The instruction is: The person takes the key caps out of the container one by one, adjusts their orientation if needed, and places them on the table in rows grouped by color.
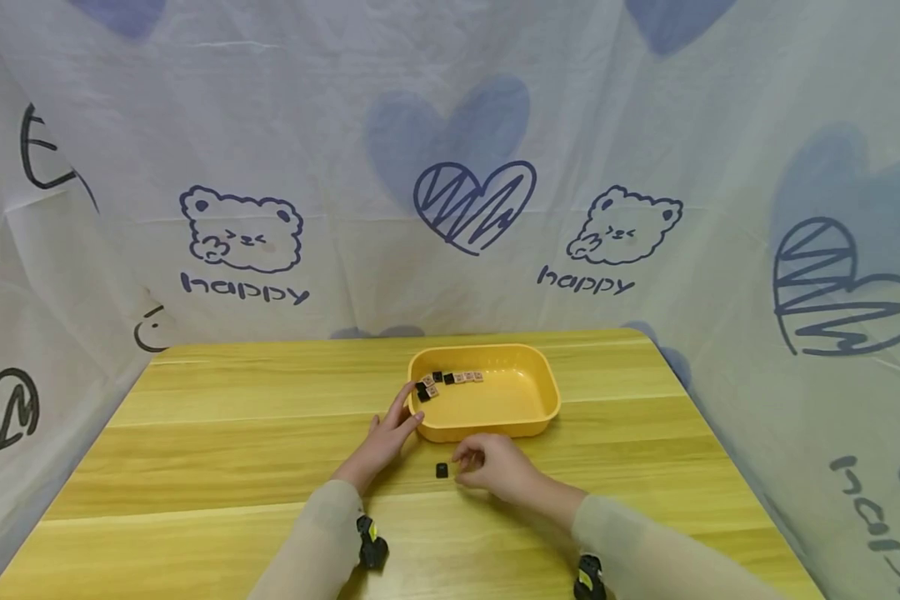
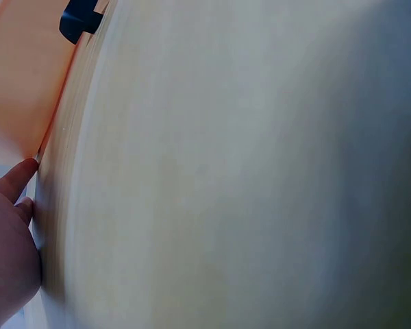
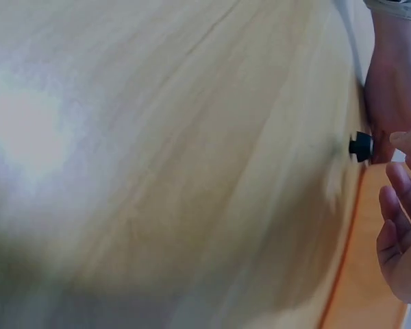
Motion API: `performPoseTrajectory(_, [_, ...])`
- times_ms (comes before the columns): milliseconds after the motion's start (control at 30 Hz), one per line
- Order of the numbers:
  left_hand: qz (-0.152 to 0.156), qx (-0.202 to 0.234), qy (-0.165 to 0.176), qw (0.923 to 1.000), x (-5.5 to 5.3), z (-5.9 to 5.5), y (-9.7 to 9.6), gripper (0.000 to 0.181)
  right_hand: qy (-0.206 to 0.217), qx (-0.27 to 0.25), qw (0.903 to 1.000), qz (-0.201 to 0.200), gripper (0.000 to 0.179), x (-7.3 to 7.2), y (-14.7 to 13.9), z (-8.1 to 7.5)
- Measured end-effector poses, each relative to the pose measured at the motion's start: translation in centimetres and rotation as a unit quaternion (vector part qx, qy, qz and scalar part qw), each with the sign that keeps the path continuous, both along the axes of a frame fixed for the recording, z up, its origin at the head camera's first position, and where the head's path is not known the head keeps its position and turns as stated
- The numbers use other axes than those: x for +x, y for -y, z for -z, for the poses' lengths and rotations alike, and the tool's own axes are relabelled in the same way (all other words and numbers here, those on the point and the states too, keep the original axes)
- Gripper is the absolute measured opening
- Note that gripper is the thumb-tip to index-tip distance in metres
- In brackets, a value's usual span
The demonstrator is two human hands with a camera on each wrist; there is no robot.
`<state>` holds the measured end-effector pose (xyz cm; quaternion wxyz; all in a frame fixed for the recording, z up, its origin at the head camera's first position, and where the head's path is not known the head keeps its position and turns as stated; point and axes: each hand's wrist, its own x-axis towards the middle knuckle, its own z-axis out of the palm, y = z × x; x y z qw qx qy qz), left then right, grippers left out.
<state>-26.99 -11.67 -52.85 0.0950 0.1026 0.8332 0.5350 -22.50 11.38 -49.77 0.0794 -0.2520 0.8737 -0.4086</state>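
Note:
A small black square piece (image 1: 442,471), which looks like a keycap, rests on the wooden table just in front of the yellow tray (image 1: 487,408). My right hand (image 1: 498,468) hovers to its right with thumb and fingers loosely bent and apart, holding nothing. In the right wrist view, a gap shows between the black piece (image 3: 361,147) and the fingertips (image 3: 397,137). My left hand (image 1: 384,442) touches the tray's left front corner with fairly straight fingers. Inside the tray, several black and beige pieces (image 1: 459,378) lie along the left and toward the back.
The wooden table (image 1: 232,433) extends to both sides of the tray. A white cloth (image 1: 330,125) printed with hearts and bears hangs behind and around it. Each wrist carries a black strapped device (image 1: 371,542).

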Motion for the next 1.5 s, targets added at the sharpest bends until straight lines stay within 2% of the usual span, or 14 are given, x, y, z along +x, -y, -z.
performPoseTrajectory(133, [0.002, 0.002, -0.002, 1.0, 0.1, -0.1, 0.0, 0.064, -0.034, 0.015, 0.9993, -0.007, 0.017, -0.2, -0.3, -0.9])
performPoseTrajectory(400, [0.004, 0.01, -0.011, 0.9999, -0.1, 0.1, 0.0, 0.063, -0.069, 0.018, 0.9974, -0.009, 0.017, -1.4, -0.8, -3.0])
performPoseTrajectory(633, [0.006, 0.005, -0.016, 0.9998, -0.2, 0.3, 0.0, 0.066, -0.089, 0.062, 0.9941, 0.004, 0.017, -3.2, -1.0, -4.8])
performPoseTrajectory(800, [0.008, 0.004, -0.02, 0.9998, -0.2, 0.4, 0.0, 0.066, -0.099, 0.1, 0.9898, 0.018, 0.017, -5.0, -0.9, -5.6])
performPoseTrajectory(1067, [0.007, 0.002, -0.021, 0.9998, -0.1, 0.2, -0.1, 0.064, -0.077, 0.137, 0.9874, 0.014, 0.019, -7.7, 0.4, -5.7])
performPoseTrajectory(1500, [0.011, 0.006, -0.02, 0.9997, 0.0, 0.2, 0.1, 0.064, -0.082, 0.219, 0.9706, -0.056, 0.022, -11.3, 4.1, -5.4])
